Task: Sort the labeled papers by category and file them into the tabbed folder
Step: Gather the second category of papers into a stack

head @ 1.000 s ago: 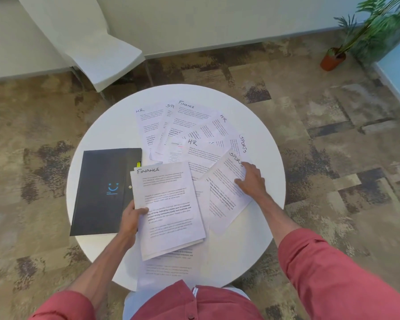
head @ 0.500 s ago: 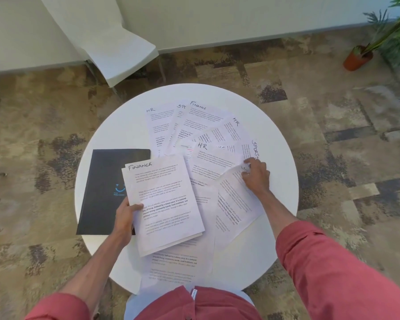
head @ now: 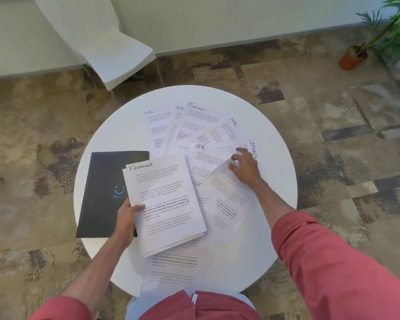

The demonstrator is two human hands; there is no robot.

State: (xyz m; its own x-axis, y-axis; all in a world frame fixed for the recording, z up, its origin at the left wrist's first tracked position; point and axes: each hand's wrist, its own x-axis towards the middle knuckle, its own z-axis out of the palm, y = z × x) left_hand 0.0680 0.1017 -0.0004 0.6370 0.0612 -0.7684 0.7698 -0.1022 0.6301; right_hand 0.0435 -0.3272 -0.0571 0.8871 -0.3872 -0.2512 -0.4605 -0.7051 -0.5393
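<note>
left hand point(head: 125, 218) grip round white FINANCE paper stack point(head: 169, 204) over black rectangular folder point(head: 104, 181) edge, right hand point(head: 246, 168) grip on curled white sheet point(head: 229, 199)

Your black folder point(head: 102, 192) lies flat and shut, with a small blue smile on its cover. Your left hand point(head: 125, 218) holds the FINANCE stack point(head: 166, 204) by its left edge. The stack is tilted and covers the folder's right side. Past the folder's top right corner lies a fan of papers point(head: 201, 125), one over the next, marked HR, FINANCE and SPORTS. Farther right of the folder, your right hand point(head: 245, 168) pinches the top of a bent sheet point(head: 229, 199), and that corner curls up. One more sheet point(head: 173, 269) lies flat under the stack, nearer to you than the folder.
</note>
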